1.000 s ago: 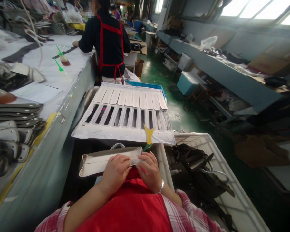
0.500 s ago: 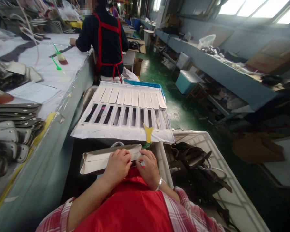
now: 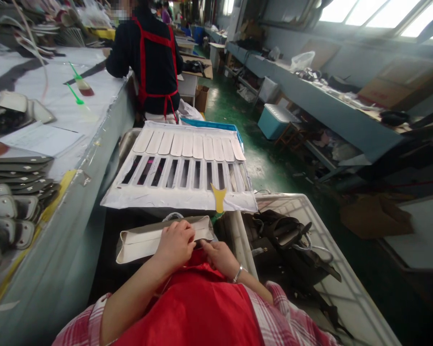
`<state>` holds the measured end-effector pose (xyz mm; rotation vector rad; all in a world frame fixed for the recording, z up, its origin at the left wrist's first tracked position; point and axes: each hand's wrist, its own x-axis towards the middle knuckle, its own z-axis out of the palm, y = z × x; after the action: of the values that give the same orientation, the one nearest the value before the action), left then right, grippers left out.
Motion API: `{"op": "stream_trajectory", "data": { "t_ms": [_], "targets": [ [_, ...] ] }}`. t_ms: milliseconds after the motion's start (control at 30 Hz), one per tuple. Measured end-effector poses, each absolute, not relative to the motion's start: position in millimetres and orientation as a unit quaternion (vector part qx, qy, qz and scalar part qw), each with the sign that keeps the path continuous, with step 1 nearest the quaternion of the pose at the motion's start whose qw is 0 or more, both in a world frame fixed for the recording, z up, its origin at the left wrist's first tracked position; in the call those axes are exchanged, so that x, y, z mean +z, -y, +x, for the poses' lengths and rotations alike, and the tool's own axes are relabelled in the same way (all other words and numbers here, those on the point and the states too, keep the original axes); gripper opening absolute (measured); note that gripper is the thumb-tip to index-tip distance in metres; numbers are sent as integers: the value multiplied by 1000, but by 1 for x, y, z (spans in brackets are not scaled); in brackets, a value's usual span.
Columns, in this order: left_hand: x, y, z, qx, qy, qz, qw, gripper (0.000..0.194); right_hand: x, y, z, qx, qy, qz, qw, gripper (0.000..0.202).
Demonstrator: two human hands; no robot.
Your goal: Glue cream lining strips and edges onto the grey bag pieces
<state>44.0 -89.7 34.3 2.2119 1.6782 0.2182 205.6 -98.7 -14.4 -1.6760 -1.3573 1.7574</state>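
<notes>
Fingers of the left hand [image 3: 175,242] lie close together, curled over the cream panel [image 3: 142,244] of a grey-brown bag [image 3: 153,226] near its right end, apparently gripping it. Thumb and fingertips of the right hand [image 3: 221,257] are drawn in at the bag's lower right corner; they seem to pinch a dark edge there, though I cannot tell just what sits between them. As far as shows, the body is shaped, a line runs along the panel, and a pale handle [image 3: 173,216] stands at 12 o'clock behind it, so assembly looks well advanced. Whatever is left seems to concern that corner; how much, I cannot tell. The bag reaches from the left fingertips out toward 9 o'clock, its right end at 11 o'clock from the right fingertips, and what bears its weight is hidden. At 12 o'clock, just beyond, lies a slotted white board [image 3: 187,199] with a row of cream strips [image 3: 197,146]; at 3 o'clock, dark bags [image 3: 285,250] fill a white crate [image 3: 247,242].
</notes>
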Motion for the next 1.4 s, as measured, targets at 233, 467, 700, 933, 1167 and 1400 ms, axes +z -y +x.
{"op": "stream_trajectory", "data": {
  "t_ms": [233,467,700,933,1167,1400],
  "targets": [
    [35,87,41,66,-588,787,175,5,-9,102,189,737,321,-558,204,40],
    [32,84,41,72,-579,792,179,7,-9,103,183,780,242,-531,226,34],
    [31,94,12,180,-586,758,222,16,-5,102,177,765,207,-553,259,33],
    [36,97,2,94,-591,782,175,16,-8,104,171,749,210,-563,277,37],
    [33,95,4,97,-597,780,160,14,-7,105,160,736,230,-579,265,41],
    [32,89,0,90,-598,781,153,13,-6,102,144,731,260,-584,240,47]
  ]
}}
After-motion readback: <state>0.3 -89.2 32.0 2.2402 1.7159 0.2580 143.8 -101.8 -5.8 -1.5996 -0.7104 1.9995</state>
